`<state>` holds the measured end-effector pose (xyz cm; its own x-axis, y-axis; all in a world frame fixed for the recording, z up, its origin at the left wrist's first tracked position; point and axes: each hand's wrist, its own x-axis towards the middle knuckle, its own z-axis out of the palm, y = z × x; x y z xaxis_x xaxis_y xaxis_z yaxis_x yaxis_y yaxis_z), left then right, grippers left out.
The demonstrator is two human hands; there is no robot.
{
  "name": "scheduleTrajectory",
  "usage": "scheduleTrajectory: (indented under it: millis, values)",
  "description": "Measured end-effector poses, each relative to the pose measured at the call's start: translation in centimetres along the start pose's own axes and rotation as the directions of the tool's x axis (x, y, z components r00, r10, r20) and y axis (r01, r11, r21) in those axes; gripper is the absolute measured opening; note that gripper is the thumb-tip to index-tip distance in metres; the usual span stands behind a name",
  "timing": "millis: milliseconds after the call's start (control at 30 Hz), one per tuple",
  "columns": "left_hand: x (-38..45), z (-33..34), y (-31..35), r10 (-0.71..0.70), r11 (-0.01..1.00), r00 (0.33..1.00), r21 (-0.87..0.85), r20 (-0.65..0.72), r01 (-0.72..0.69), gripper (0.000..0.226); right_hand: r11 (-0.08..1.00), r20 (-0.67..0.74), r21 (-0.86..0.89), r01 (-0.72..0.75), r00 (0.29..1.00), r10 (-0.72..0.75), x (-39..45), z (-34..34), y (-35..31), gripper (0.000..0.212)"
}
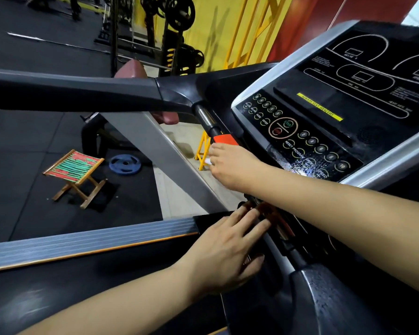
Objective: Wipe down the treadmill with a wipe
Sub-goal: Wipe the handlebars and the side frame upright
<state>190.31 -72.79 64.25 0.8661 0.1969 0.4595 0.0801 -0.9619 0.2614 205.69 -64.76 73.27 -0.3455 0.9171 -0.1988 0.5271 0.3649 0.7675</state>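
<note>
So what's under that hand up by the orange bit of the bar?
Under the right hand, a sliver of white wipe shows at the fingertips. The rest, and the bar beneath, is covered.

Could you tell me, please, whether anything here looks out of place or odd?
Two things stand out. The lower corner of the treadmill console is wet with droplets around the speed buttons. On the floor, a blue weight plate lies loose beside a folding stool, away from the rack.

A folding stool [74, 176] stands near a blue weight plate [124, 164]; weight racks [177, 32] behind.
</note>
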Motion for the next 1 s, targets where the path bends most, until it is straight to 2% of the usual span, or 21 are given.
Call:
scheduleTrajectory:
  millis: [100, 133, 167, 200, 267, 300, 333, 400, 433, 600, 700, 800, 933, 1000]
  values:
    - [-0.2, -0.1, -0.2, 0.003, 1.0, 1.0, 0.001, -0.002, -0.003, 0.068, 0.996, 0.041, 0.086, 0.036, 0.998, -0.039, -2.8, -1.1, -0.9, 0.006]
    - [-0.3, 0.0, -0.2, 0.003, 1.0, 1.0, -0.008, -0.005, -0.003, 0.069, 0.976, 0.038, 0.216, -0.026, 0.999, 0.018, -4.1, -1.4, -0.7, 0.015]
    - [-0.4, 0.2, -0.2, 0.002, 1.0, 1.0, -0.026, -0.007, -0.002, 0.072, 0.923, 0.0, 0.364, -0.126, 0.991, 0.136, -5.6, -1.2, -0.1, 0.026]
    - [-0.5, 0.4, -0.2, 0.001, 0.999, 1.0, -0.049, -0.004, -0.001, 0.074, 0.825, -0.036, 0.517, -0.228, 0.957, 0.287, -7.2, -1.1, 0.9, 0.034]
    - [-0.5, 0.7, -0.1, 0.001, 0.996, 1.0, -0.085, -0.007, -0.002, 0.077, 0.611, -0.113, 0.716, -0.337, 0.808, 0.578, -10.3, -0.9, 2.4, 0.034]
    - [-0.5, 0.7, 0.0, 0.002, 0.996, 1.0, -0.09, -0.012, -0.003, 0.077, 0.543, -0.098, 0.754, -0.371, 0.753, 0.65, -11.4, -0.9, 2.5, 0.03]
    - [-0.5, 0.8, 0.1, 0.001, 0.996, 1.0, -0.09, -0.013, -0.002, 0.077, 0.495, -0.04, 0.774, -0.396, 0.749, 0.662, -12.0, -1.1, 2.0, 0.026]
    - [-0.5, 0.9, 0.2, -0.003, 0.997, 1.0, -0.082, -0.013, 0.002, 0.078, 0.499, 0.098, 0.749, -0.436, 0.817, 0.568, -12.2, -1.6, 0.4, 0.021]
    - [-0.6, 0.9, 0.2, -0.004, 0.997, 1.0, -0.078, -0.013, 0.003, 0.078, 0.492, 0.177, 0.729, -0.476, 0.826, 0.536, -12.2, -1.9, -0.5, 0.02]
    - [-0.6, 1.2, 0.3, -0.017, 0.999, 1.0, -0.053, -0.023, 0.015, 0.081, 0.29, 0.372, 0.735, -0.613, 0.722, 0.583, -10.6, -2.6, -1.2, 0.026]
    - [-0.7, 1.2, 0.5, -0.028, 0.999, 0.999, -0.024, -0.029, 0.027, 0.082, 0.266, 0.335, 0.755, -0.6, 0.701, 0.629, -8.8, -2.3, -1.5, 0.024]
    - [-0.7, 1.3, 0.5, -0.027, 0.999, 1.0, -0.031, -0.008, 0.027, 0.081, 0.166, 0.321, 0.8, -0.577, 0.644, 0.694, -8.1, -1.4, -1.4, 0.034]
    - [-0.7, 1.2, 0.5, -0.023, 0.999, 1.0, -0.023, -0.008, 0.023, 0.083, 0.155, 0.262, 0.811, -0.564, 0.588, 0.766, -7.0, -0.8, -1.4, 0.017]
    - [-0.7, 1.0, 0.5, -0.021, 0.999, 1.0, -0.04, -0.001, 0.021, 0.084, 0.131, 0.258, 0.815, -0.565, 0.556, 0.79, -6.8, -0.9, -1.3, 0.018]
